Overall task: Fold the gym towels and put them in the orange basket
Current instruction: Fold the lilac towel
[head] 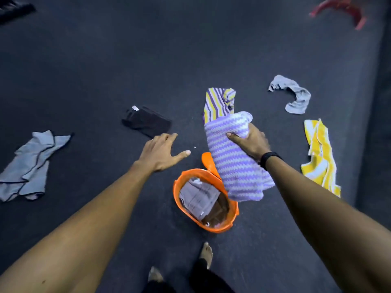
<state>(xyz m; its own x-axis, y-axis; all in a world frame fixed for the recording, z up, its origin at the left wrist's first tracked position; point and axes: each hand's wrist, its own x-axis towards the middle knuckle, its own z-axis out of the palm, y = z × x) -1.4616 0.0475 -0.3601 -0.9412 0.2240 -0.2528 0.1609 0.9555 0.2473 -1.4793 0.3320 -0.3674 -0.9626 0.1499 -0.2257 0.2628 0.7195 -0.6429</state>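
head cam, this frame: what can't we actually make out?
- Orange basket contents: folded towels inside, count unclear; far rim hidden by the purple striped towel that the right hand grips.
- Yellow-purple striped towel: near end hidden behind that towel.
- Red object, top right: blurred, unidentifiable.
- Dark object, top left: cut by the edge.

Beneath the right hand (pixel 251 142), the purple towel (pixel 237 166) hides the basket (pixel 179 199)'s far rim and most of its handle (pixel 208 163). Beyond that hand, it also covers the near end of the striped towel (pixel 218 102). Well beyond the left hand (pixel 160 151), a dark thing (pixel 14 9) is cut by the top-left corner. Far beyond the right hand, a red thing (pixel 342 9) is blurred and cropped.
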